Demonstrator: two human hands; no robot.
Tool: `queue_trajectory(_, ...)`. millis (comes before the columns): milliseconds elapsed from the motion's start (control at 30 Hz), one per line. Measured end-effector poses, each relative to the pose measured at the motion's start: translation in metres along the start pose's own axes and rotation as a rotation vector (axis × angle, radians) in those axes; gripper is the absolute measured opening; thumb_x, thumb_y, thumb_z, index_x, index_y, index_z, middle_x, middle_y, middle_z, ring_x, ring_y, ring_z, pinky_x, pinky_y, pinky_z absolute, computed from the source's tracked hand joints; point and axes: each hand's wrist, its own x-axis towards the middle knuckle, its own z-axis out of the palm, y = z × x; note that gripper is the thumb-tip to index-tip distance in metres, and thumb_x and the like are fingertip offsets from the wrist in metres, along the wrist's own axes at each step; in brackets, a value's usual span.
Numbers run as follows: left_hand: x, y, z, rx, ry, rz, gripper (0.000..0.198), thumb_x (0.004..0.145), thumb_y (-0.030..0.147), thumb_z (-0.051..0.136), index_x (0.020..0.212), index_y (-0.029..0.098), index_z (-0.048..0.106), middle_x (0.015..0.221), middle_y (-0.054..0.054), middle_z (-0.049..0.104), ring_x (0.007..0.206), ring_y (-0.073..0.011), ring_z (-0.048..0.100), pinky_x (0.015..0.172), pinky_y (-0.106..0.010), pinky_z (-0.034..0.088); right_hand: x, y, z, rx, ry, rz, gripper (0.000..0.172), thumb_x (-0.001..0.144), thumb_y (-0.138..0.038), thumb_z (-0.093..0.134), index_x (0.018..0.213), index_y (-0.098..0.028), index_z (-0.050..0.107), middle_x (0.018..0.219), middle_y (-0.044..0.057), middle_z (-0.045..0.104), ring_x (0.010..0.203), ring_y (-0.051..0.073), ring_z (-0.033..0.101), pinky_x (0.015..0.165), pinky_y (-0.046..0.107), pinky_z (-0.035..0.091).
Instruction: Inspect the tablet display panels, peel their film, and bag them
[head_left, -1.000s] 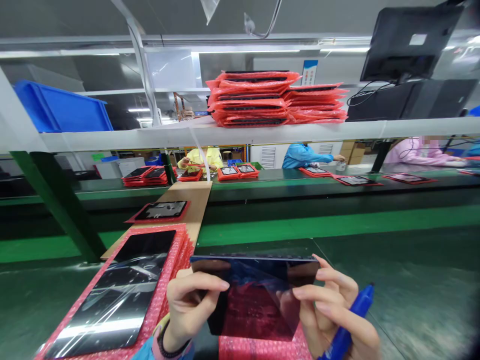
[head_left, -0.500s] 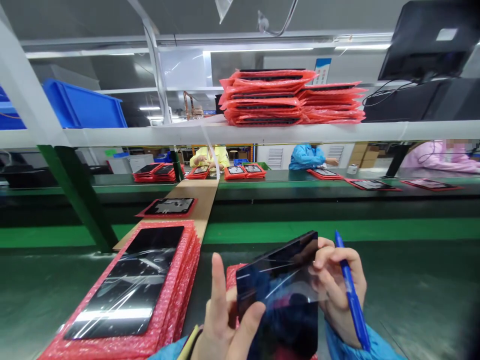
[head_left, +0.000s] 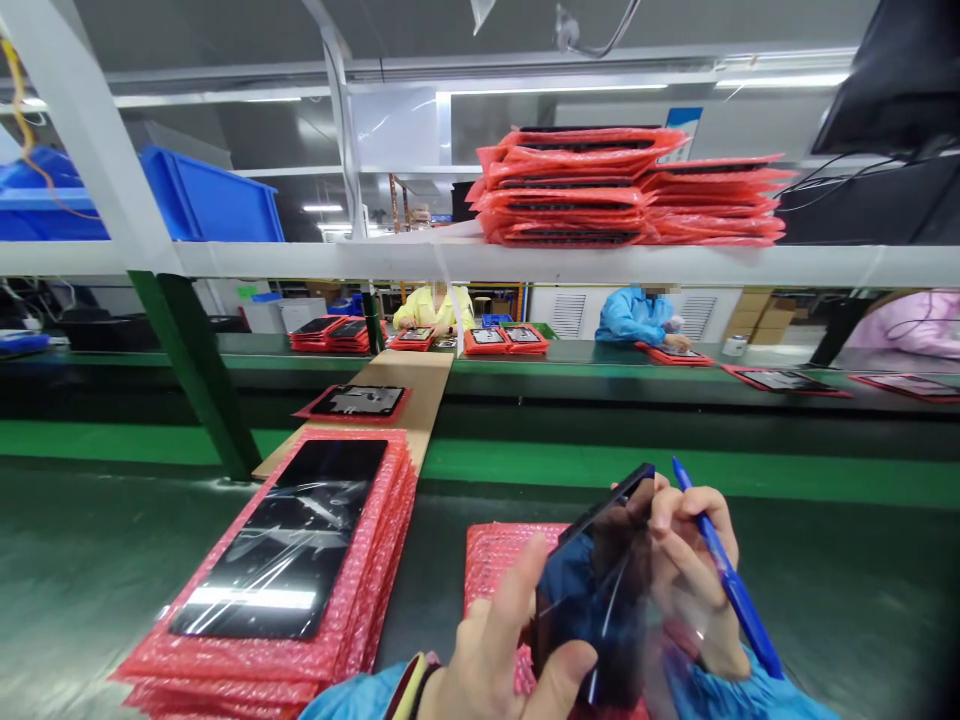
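Both my hands hold a glossy black screen panel, tilted up on edge over a red bubble-wrap sheet. My left hand grips the panel's near left edge, thumb on its face and forefinger stretched upward. My right hand is closed round the panel's far right edge and also clamps a blue pen between its fingers. A clear film seems to hang off the panel's right side. To the left lies a stack of red bubble-wrap sleeves with a film-covered black panel on top.
A wooden ramp carrying one red tray leads to the green conveyor, which bears more red trays. Three people in coats work beyond it. The shelf above holds stacked red sleeves, blue bins and a monitor.
The panel has been turned from nearly flat to steeply on edge and shifted right. My left forefinger has dropped lower. The view has panned to the left.
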Motion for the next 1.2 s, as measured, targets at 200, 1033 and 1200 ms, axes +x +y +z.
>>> queue_trajectory(200, 0.021, 0.022, -0.002, -0.258, -0.114, -0.026, 0.076, 0.078, 0.041, 0.07, 0.145, 0.029, 0.036, 0.117, -0.013, 0.065, 0.102, -0.0304, 0.065, 0.091, -0.042, 0.051, 0.001, 0.001, 0.004, 0.13, -0.046, 0.199, 0.029, 0.067, -0.024, 0.075, 0.082, -0.027, 0.05, 0.065, -0.005, 0.047, 0.075, 0.019, 0.054, 0.09, 0.047, 0.042)
queue_trajectory(1033, 0.066, 0.038, -0.012, -0.914, -0.072, -0.291, 0.043, 0.09, 0.031, 0.058, 0.129, 0.034, 0.041, 0.058, 0.008, 0.045, 0.051, -0.0068, 0.048, 0.063, -0.02, 0.047, 0.013, -0.002, 0.008, 0.467, 0.235, 0.69, 0.032, 0.049, -0.004, 0.068, 0.07, -0.025, 0.056, 0.057, -0.011, 0.048, 0.076, 0.01, 0.062, 0.117, 0.03, 0.026)
queue_trajectory(1200, 0.071, 0.037, -0.014, -0.864, -0.013, -0.309, 0.038, 0.091, 0.028, 0.057, 0.128, 0.033, 0.045, 0.065, 0.007, 0.051, 0.055, -0.0069, 0.052, 0.068, -0.021, 0.049, 0.013, -0.003, 0.006, 0.506, 0.203, 0.718, 0.03, 0.052, -0.004, 0.067, 0.072, -0.024, 0.057, 0.059, -0.01, 0.047, 0.079, 0.01, 0.061, 0.118, 0.03, 0.022)
